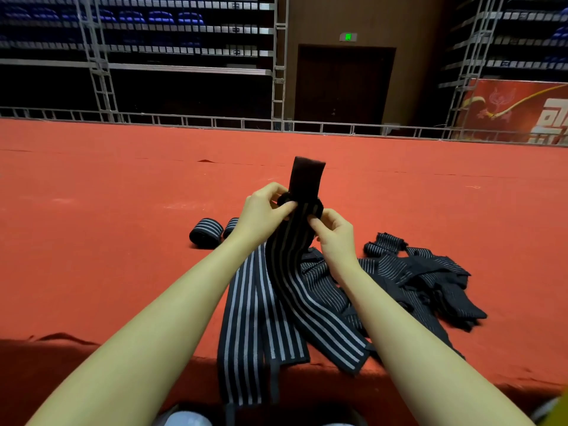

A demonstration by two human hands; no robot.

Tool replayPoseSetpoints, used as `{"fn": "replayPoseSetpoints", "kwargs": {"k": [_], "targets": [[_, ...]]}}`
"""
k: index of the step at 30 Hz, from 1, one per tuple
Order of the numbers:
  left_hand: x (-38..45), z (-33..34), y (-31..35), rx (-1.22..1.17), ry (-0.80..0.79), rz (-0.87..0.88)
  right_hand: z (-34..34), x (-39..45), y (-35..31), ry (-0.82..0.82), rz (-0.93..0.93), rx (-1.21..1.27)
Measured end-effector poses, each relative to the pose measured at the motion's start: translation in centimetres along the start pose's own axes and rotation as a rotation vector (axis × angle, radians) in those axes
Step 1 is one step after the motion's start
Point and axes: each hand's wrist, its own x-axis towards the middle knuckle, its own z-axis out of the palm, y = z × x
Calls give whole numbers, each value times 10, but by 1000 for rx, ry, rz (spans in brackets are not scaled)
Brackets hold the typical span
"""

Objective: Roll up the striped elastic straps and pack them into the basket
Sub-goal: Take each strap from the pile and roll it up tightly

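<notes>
On the red carpet (123, 210) two rolled straps (205, 232) lie finished, both hands, left hand (264, 210) and right hand (333, 233), pinching a barely started strap (295, 256), a loose pile (415, 278) waiting, no basket visible.

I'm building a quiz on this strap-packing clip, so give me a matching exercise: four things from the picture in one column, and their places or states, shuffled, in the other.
Things:
1. strap being rolled
2. finished rolls
3. loose strap pile
4. flat strap

States:
A. heaped on the red carpet beyond the right forearm
B. pinched between left hand and right hand
C. hanging over the carpet's near edge
D. lying wound up, beyond the left wrist

Pairs: 1-B, 2-D, 3-A, 4-C
</notes>
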Motion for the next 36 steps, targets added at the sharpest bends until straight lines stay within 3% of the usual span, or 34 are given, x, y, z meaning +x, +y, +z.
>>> {"fn": "replayPoseSetpoints", "kwargs": {"k": [6,11,15,18,22,26,29,36], "targets": [[19,-10,16,112,36,65,0,11,-13,43,-54,-66],[21,-11,29,62,38,64,-7,12,-23,52,-126,-121],[22,-14,34,32,54,65,-15,7,-26,-213,12,-136],[17,-15,37,36,46,77,-23,-2,-3,-356,157,-408],[6,-17,35,44,19,101,-29,-12,2,-204,137,-514],[-7,-16,28,188,-104,105,-22,-9,-24,-83,23,-373],[-19,-14,26,67,-150,42,-21,-7,-42,29,-22,-257],[-26,-11,18,86,17,46,-14,-21,-39,-40,22,-146]]}}
